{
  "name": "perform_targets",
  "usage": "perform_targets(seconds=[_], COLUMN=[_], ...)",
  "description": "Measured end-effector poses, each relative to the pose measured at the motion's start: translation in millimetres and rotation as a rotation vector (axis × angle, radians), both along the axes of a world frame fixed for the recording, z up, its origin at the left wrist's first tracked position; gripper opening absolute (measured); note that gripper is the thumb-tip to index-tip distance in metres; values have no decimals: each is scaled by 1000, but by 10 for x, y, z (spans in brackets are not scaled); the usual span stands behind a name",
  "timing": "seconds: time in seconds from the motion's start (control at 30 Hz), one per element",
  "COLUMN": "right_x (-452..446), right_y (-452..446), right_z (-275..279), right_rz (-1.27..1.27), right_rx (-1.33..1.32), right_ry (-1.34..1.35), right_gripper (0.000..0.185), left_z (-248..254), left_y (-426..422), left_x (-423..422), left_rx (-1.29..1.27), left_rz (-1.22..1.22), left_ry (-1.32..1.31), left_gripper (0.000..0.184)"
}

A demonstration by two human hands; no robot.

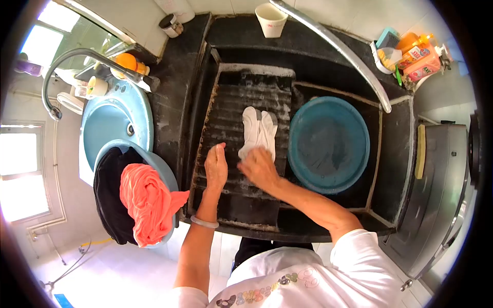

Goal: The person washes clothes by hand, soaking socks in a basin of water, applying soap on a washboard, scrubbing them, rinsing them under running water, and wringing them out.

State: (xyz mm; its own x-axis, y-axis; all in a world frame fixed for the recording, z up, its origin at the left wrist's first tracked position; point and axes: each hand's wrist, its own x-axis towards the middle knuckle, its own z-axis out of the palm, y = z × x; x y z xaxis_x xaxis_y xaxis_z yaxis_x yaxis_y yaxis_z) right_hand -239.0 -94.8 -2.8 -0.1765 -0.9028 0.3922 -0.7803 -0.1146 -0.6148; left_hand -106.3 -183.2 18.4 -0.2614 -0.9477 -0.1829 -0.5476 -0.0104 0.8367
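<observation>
A pair of white socks (260,129) with grey patches lies side by side on the ridged black washboard slab (231,102) of the sink. My right hand (260,168) is curled over the lower end of the socks, its fingers slightly blurred and partly hiding the cloth. To the left of the socks, my left hand (216,167) is held edge-on over the ridges, fingers stretched out and nothing in it. A pale bangle (204,222) circles the left wrist.
Right of the slab, a blue basin (329,182) stands in the sink, under a metal spout (339,49). A bucket (167,172) at left holds black cloth and coral cloth (146,200). A paper cup (271,20) and soap bottles (422,61) line the back.
</observation>
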Motion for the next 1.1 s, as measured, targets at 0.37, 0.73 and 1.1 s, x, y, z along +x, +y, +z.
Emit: perform_targets(seconds=[0.37,0.73,1.1], right_x=[-658,129,29], right_y=[-1125,138,331], right_z=[-449,-236,-135], right_rz=[-2,-189,-148], right_rx=[161,-80,-79], right_ry=[-34,-174,-171], right_gripper=[25,20,26], left_z=[147,-282,-466], left_y=[457,904,644], left_x=[-988,-262,-182], left_rx=[-194,-449,-632], left_rz=[-343,-417,-631], left_ry=[-785,-598,-776], left_gripper=[68,79,96])
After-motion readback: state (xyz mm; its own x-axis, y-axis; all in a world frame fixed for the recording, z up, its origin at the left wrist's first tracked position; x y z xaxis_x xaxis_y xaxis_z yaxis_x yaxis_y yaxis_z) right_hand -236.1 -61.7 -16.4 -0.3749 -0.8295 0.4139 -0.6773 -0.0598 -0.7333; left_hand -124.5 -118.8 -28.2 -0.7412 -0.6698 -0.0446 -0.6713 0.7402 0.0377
